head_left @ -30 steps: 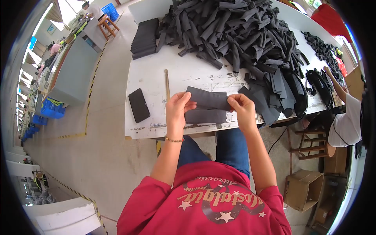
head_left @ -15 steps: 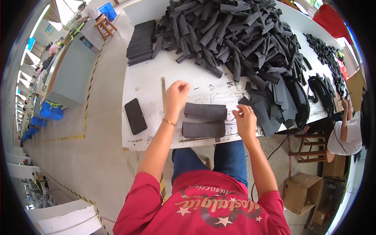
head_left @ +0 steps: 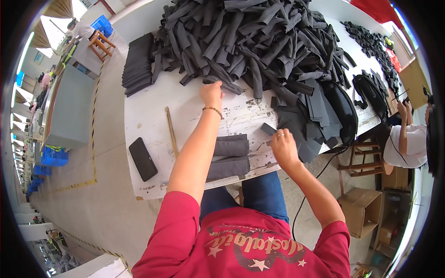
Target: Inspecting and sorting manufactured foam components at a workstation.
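Observation:
My left hand [head_left: 212, 96] reaches to the near edge of a big heap of dark grey fabric tubes [head_left: 259, 41]. Its fingers are closed on the end of one fabric tube [head_left: 228, 86] there. Low on the right, my right hand [head_left: 284, 147] has its fingertips pinched at the corner of a small dark flat piece [head_left: 268, 129], which lies against the table. Between my forearms, close to the front edge, lie two flat fabric pieces [head_left: 233, 146], one above the other and partly covered by my left forearm.
A black phone [head_left: 143, 159] and a thin wooden stick [head_left: 171, 132] lie left on the white table [head_left: 153, 109]. Behind them is a neat stack of fabric pieces [head_left: 138, 62]. Dark flat panels [head_left: 320, 109] and a black mesh item [head_left: 343, 116] are at right. A co-worker [head_left: 408, 139] sits beyond.
My left hand has moved forward to the heap and closed on a tube. My right hand has come to the small flat piece. The whole view has shifted a little.

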Tool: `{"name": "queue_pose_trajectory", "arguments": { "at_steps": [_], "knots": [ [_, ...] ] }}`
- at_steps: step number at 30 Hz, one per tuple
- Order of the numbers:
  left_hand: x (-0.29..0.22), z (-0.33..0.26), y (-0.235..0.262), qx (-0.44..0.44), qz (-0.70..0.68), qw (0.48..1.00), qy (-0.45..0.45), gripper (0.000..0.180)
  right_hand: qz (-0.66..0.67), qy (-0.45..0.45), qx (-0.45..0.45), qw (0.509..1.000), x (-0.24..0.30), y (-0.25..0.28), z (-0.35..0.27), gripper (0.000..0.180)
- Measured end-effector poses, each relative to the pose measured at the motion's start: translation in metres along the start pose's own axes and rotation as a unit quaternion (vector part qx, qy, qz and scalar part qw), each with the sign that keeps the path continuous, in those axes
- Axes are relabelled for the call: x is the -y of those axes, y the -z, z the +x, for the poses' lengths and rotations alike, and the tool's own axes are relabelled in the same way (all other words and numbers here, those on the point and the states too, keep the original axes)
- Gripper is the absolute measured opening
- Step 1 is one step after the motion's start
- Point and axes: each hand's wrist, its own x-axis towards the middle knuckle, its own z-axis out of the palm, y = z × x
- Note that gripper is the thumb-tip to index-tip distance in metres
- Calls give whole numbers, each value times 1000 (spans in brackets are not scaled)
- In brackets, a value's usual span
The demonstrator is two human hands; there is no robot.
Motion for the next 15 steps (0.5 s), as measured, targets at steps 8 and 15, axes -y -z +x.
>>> {"name": "queue_pose_trajectory", "arguments": {
  "at_steps": [8, 15],
  "knots": [
    [-6, -55, 68, 177, -235, 955, 42, 22, 373, -126, -262, 881, -4, 54, 19, 31],
    [-3, -111, 105, 222, -256, 938, 69, 18, 466, -84, -177, 863, 40, 77, -1, 29]
  ]
}}
